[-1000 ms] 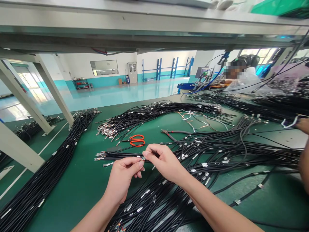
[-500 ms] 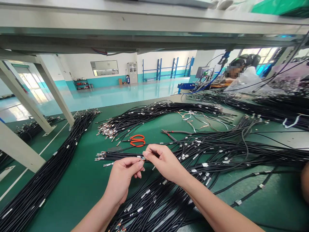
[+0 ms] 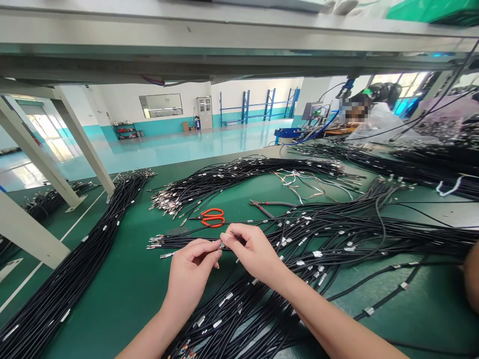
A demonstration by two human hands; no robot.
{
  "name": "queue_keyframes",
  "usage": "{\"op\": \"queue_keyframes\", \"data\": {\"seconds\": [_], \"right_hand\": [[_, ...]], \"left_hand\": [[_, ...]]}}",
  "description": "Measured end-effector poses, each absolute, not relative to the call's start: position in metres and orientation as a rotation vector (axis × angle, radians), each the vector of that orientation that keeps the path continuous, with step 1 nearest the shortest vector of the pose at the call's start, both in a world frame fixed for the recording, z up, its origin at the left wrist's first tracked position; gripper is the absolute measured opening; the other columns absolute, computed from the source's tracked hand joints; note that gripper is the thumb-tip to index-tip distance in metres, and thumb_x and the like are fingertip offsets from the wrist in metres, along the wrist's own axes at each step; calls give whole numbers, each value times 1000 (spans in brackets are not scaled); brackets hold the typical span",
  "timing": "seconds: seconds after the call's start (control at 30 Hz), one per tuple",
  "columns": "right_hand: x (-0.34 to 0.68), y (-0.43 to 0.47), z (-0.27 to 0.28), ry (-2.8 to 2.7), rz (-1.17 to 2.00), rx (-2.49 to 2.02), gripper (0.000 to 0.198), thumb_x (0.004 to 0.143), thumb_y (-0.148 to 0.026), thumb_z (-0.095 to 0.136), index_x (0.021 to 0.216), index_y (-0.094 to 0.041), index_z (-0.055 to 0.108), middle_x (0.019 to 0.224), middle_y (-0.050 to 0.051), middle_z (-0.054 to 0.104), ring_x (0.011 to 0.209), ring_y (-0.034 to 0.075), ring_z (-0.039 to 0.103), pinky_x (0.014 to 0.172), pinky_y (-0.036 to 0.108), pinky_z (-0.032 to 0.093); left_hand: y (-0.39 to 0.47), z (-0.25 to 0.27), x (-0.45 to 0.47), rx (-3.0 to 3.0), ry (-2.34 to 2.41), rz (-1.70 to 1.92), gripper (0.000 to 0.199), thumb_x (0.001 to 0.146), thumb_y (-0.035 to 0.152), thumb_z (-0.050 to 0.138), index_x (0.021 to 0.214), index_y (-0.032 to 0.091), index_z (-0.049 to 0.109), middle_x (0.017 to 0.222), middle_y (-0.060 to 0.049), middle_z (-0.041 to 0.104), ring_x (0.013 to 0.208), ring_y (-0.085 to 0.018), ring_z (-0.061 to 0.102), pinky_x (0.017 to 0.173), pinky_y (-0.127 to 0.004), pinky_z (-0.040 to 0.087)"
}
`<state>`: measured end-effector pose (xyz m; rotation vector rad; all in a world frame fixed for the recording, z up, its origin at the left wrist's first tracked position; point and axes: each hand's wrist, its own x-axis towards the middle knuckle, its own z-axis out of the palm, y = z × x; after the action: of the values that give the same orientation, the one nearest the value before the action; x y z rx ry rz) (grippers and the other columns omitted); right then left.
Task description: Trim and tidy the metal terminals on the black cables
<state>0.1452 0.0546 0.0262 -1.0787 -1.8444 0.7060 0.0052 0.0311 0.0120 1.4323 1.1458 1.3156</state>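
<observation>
My left hand (image 3: 189, 274) and my right hand (image 3: 256, 252) meet above the green table, fingertips almost touching. Between them shows the small metal end of a black cable (image 3: 222, 245). My right hand is closed around the cable just behind this end, while my left thumb and forefinger pinch at its tip. The fingers cover most of the end, so its shape is unclear. Just beyond the hands lie red-handled scissors (image 3: 213, 218) and cutting pliers (image 3: 273, 204) with grey and red grips. A small bundle of black cables (image 3: 172, 242) with metal ends passes behind the hands.
Loose black cables with silver labels (image 3: 239, 309) spread under my right forearm. Further bundles lie at the left (image 3: 101, 234) and the back (image 3: 239, 169). Stripped thin wires (image 3: 299, 184) lie behind the pliers. A shelf beam (image 3: 224, 30) crosses overhead. A person (image 3: 355, 107) sits at the far right.
My left fingers have curled in more and slid slightly up against the cable's end. The right hand keeps nearly the same place and grip.
</observation>
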Motion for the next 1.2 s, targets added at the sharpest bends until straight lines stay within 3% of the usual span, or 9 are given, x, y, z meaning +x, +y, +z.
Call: {"op": "queue_keyframes", "data": {"seconds": [0.33,0.47,0.57,0.7,0.8,0.9,1.03,1.13,1.2], "right_hand": [[155,66,26,-1700,776,-1094,31,83,-35,43,61,-15,54,51,-3,43,48,9,38,47,22,33],[158,74,20,-2019,762,-1075,13,76,-21,53,79,-17,65,74,2,62,66,15,53,62,26,42],[155,70,13,-2318,723,-968,20,71,-12,57,86,-21,67,87,2,65,78,16,56,72,26,43],[152,61,10,-2521,638,-969,15,68,-9,62,74,-21,69,74,0,64,74,14,58,68,22,43],[152,54,15,-2631,685,-917,12,65,-9,65,69,-20,68,66,-2,62,64,12,57,58,18,41],[150,46,18,-2714,832,-836,14,63,-6,65,66,-20,68,61,-4,61,55,9,55,50,16,38],[147,45,14,-2714,987,-893,13,62,-6,65,64,-18,68,61,-3,61,55,9,55,49,15,37],[146,47,11,-2742,1060,-970,9,63,-11,66,70,-17,68,63,-3,61,58,9,55,52,15,37],[146,47,12,-2762,1064,-973,9,65,-13,66,72,-16,68,64,-3,60,60,9,54,54,16,38]], "left_hand": [[24,24,4,1715,1345,1235,8,68,17,60,63,20,66,71,-1,65,72,-18,57,68,-28,43],[20,34,-6,1674,1361,1174,9,70,18,56,67,20,64,72,-1,64,67,-17,57,63,-27,44],[12,35,-21,1481,1317,1183,7,71,23,56,68,19,61,69,-2,62,66,-17,57,63,-27,46],[-6,21,-46,1149,1308,1097,16,71,32,58,70,16,61,78,-5,66,76,-19,60,72,-29,47],[-16,2,-61,1075,1422,1031,20,70,35,60,73,15,63,75,-6,66,72,-19,60,69,-29,46],[-20,-11,-71,1237,1547,986,19,66,31,63,77,16,62,70,-6,64,68,-21,59,65,-31,47],[-26,-6,-69,1805,1720,1005,17,73,27,55,87,22,63,98,-7,61,94,-24,54,84,-38,41],[-35,8,-55,2136,1627,751,22,79,31,48,94,23,62,107,-6,58,101,-24,49,89,-38,38],[-39,15,-43,2211,1556,533,32,75,38,54,102,21,60,106,-8,58,99,-25,49,88,-39,39]]}}
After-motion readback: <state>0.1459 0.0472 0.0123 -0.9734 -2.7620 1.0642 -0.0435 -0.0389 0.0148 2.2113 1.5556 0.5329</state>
